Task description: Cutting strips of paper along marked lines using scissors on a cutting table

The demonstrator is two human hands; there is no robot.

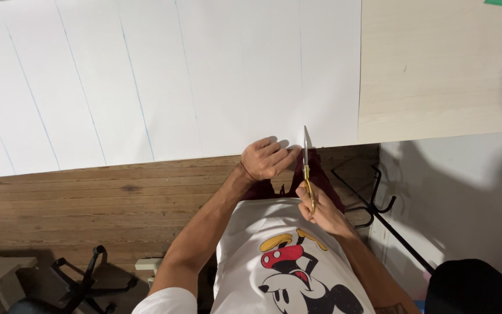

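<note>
Head view: I see right hand (325, 214) gripping gold-handled scissors (307, 168), blades just entering the near edge of the white sheet (164, 81). Left hand (267, 159), loosely curled, pins that edge just beside them. Cut barely begun; blue ruled lines beyond the hands uncut.

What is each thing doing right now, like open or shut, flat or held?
Paper: flat on the table, blue lines drawn on it.
Scissors: held upright, tip at the paper's near edge.
Left hand: pressing the paper's edge.
Right hand: gripping the scissors.
Table: partly covered by paper.
</note>
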